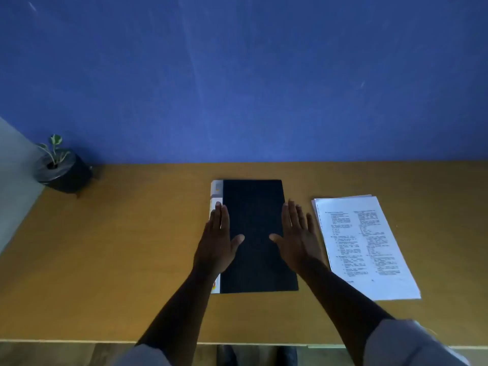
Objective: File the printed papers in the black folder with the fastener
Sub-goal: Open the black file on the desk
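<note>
1. I have the black folder (257, 233) lying shut in the middle of the wooden desk (132, 247), long side running away from me, its white spine strip (215, 191) along the left edge.
2. My left hand (217, 241) lies flat over the folder's left edge, fingers straight and close together, thumb pointing inward across the cover. It holds nothing.
3. My right hand (297, 239) sits over the right edge, fingers straight and slightly spread, thumb also pointing inward. It too holds nothing. I cannot tell whether either palm presses the cover or only hovers just above it.
4. The printed papers (367, 247) wait as a loose stack on the desk just to the right of the folder, apart from it, the sheets slightly fanned at the top corner.
5. I judge the step in hand to be opening the cover; nothing is filed yet.
6. To do it well, I would steady the spine side with the left hand and let the right fingertips slip under the free right edge, lifting only the cover.
7. I would swing it leftward and lay it flat, so the fastener inside is exposed.
8. A small potted plant (62, 170) stands at the far left corner, well clear of that swing.
</note>
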`<state>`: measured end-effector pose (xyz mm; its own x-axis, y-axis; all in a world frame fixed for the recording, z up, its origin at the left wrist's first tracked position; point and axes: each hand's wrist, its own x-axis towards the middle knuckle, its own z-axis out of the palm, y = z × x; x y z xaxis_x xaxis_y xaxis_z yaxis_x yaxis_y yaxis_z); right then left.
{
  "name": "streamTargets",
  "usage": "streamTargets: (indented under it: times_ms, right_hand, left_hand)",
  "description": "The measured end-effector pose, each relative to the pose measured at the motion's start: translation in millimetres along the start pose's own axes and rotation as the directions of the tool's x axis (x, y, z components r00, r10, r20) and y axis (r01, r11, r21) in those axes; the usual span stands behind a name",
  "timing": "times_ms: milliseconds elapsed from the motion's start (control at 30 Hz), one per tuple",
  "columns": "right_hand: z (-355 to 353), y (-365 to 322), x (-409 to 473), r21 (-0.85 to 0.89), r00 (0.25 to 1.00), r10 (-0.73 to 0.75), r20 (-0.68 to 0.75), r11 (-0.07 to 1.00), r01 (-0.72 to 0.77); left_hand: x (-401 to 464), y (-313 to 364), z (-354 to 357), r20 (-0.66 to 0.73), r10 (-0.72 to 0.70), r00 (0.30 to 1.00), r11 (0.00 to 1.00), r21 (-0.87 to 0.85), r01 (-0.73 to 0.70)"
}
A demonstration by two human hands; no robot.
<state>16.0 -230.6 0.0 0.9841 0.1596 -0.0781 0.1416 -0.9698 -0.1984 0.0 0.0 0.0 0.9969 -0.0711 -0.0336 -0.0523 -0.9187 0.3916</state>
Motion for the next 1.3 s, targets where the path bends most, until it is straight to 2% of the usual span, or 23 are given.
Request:
streamTargets:
  times_ms: [333, 600, 767, 1133, 1300]
  right_hand:
    - [38.1, 10.0, -17.3, 0.008, 0.99, 0.018, 0.139, 1.0, -0.02]
    - [51.1, 12.4, -27.0, 0.026, 0.966, 0.02, 0.256, 0.999, -0.028]
    - [59.5, 11.9, -35.8, 0.041, 0.966, -0.002, 0.258, 0.999, -0.009]
    - [64.5, 6.7, -39.2, 0.032, 0.968, 0.018, 0.25, 0.999, -0.027]
    - [64.3, 4.1, -41.0, 0.035, 0.97, 0.029, 0.242, 0.999, -0.039]
  left_hand:
    - [-21.9, -19.0, 26.7, 0.124, -0.102, 0.987, 0.994, 0.038, 0.098]
    - [-40.3, -33.1, 35.7, 0.178, -0.158, 0.971, 0.987, 0.006, 0.159]
    - [-46.8, -36.1, 38.2, 0.193, -0.189, 0.963, 0.981, 0.006, 0.192]
    - [-62.4, -34.8, 43.7, 0.145, -0.098, 0.985, 0.995, 0.031, 0.094]
    - [-67.2, -37.4, 47.0, 0.24, -0.109, 0.965, 0.991, -0.044, 0.123]
